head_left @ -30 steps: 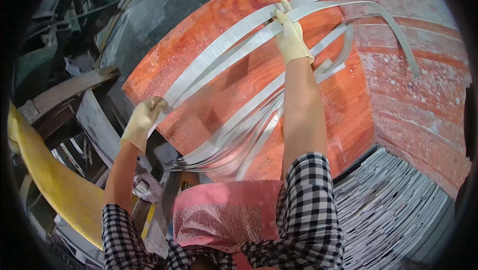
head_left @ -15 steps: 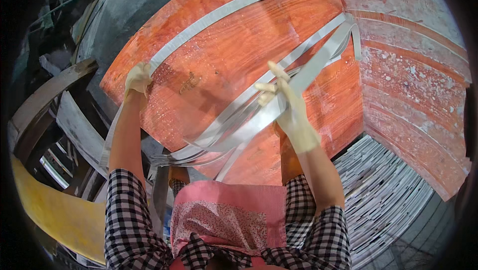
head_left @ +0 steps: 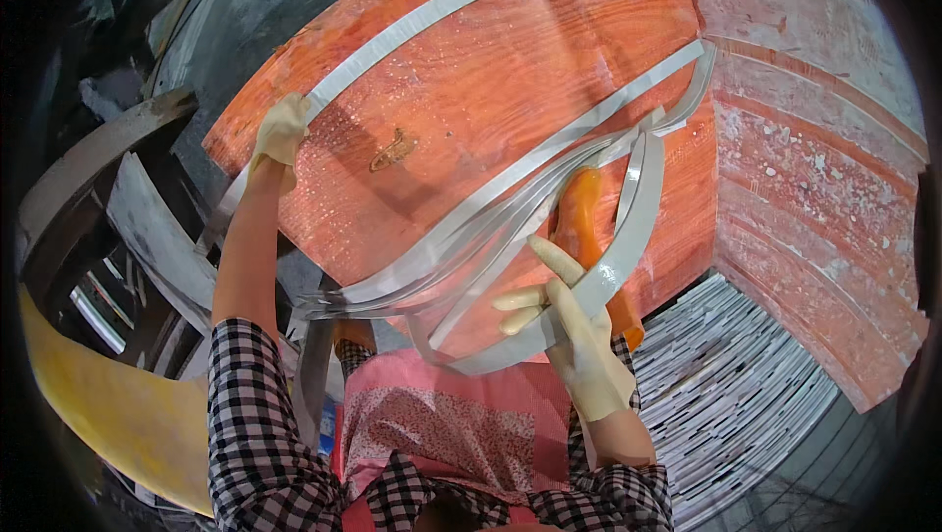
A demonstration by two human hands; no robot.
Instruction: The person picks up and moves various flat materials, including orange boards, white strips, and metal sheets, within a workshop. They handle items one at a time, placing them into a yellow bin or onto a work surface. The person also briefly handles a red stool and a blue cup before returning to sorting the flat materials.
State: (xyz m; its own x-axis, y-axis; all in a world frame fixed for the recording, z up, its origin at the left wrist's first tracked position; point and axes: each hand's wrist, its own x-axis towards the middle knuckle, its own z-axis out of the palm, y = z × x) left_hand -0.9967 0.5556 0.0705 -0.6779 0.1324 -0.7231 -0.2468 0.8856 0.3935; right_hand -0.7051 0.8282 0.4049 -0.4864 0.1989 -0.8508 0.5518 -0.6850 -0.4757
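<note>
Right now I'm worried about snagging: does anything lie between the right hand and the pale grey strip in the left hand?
Yes: the bundle of pale grey strips lies across the orange wood-grain panel between the gloved right hand and the upper strip in the gloved left hand.

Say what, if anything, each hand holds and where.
Left hand: upper grey strip, at its lower-left part. Right hand: curved grey strip crosses it, grip unclear.

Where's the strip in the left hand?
At top centre of the head view, the pale strip curves over the orange board, up and right from the left hand.
</note>
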